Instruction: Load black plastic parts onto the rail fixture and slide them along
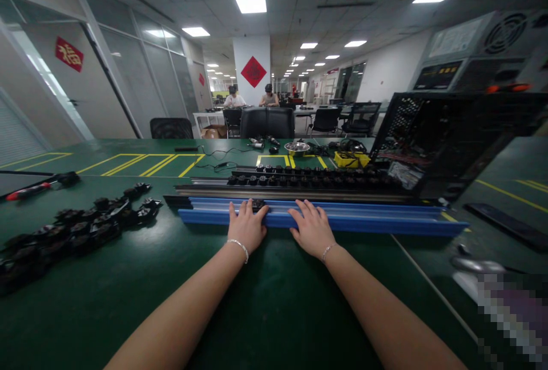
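A long blue rail [363, 222] lies crosswise on the table in front of me. My left hand [247, 228] is over its middle, with a small black part [257, 204] between thumb and index finger; the other fingers reach across the rail. Farther right, my right hand [313, 228] rests on the same rail, fingers stretched out and apart, with nothing visible in its grasp. Just behind are dark rails [222, 190], and rows of small black parts [308, 179] run along them.
Several black parts [79, 230] lie in rows at left, near a red-handled tool [32, 190]. An opened computer case [445, 141] stands at right. Behind the rails are a metal bowl [297, 148] and a yellow tray [351, 159]. A dark phone-like slab [507, 224] lies right. Two people sit far back.
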A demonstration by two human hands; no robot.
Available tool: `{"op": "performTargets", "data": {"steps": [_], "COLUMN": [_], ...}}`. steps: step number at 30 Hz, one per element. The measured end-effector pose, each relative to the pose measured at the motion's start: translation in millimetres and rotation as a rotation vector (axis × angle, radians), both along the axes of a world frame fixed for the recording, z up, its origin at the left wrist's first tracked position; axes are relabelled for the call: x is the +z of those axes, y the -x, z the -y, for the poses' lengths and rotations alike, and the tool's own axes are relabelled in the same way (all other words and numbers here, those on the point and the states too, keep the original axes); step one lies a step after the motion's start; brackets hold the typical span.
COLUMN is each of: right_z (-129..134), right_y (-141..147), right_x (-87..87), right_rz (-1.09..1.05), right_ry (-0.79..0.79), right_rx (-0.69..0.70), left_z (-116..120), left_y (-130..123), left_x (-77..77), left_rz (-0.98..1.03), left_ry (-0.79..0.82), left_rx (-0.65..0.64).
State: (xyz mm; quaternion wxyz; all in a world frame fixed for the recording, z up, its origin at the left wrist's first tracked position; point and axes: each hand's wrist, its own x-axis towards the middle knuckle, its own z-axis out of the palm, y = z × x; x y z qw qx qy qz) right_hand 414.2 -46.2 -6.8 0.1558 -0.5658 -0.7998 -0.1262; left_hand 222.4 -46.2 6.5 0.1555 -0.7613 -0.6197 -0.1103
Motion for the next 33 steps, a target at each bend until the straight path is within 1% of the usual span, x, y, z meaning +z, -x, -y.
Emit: {"op": "performTargets", "data": {"steps": [9,19,33], "right_z": [-1,-1,-1], "right_y": [-1,0,-1], "right_x": [-0.6,-0.6,0.1], "right_rz": [0.002,0.005,0.012], "right_ry": [0.001,-0.001,0.006], "right_rx": [-0.006,-0.007,-0.006], "left_z": [-1,-1,-2], "left_y": [11,27,32], "left_x": [0.9,1.4,3.9], "left_rz": [-0.001,-0.016,-0.035], "left_ry": [0.007,-0.039,-0.027], "left_rx": [0.005,-0.004,-0.009]}}
